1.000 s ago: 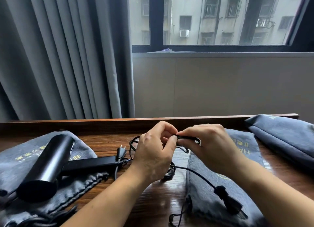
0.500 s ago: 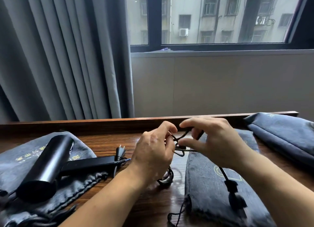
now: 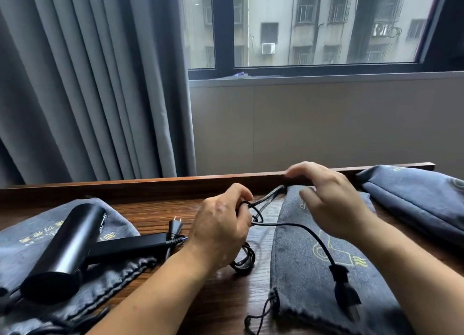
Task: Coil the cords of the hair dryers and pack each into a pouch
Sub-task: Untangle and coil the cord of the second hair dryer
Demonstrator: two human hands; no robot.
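Risk, judged: hair dryer (image 3: 62, 247) lies loose on the left pouch (image 3: 32, 236), and its cord (image 3: 288, 225) seems to run into the left hand (image 3: 221, 231); a hard pull could drag it along the tabletop (image 3: 150, 209). Left hand's fingers are curled round several small loops; right hand (image 3: 331, 201) is spread open, gripping nothing, so the loops may spring loose. Position: coil in and below the left hand, one loop reaching to just under the right hand's fingers; tail crosses the middle pouch (image 3: 301, 284) beneath the right wrist, plug (image 3: 345, 292) resting on it; a third pouch (image 3: 414, 196) lies far right
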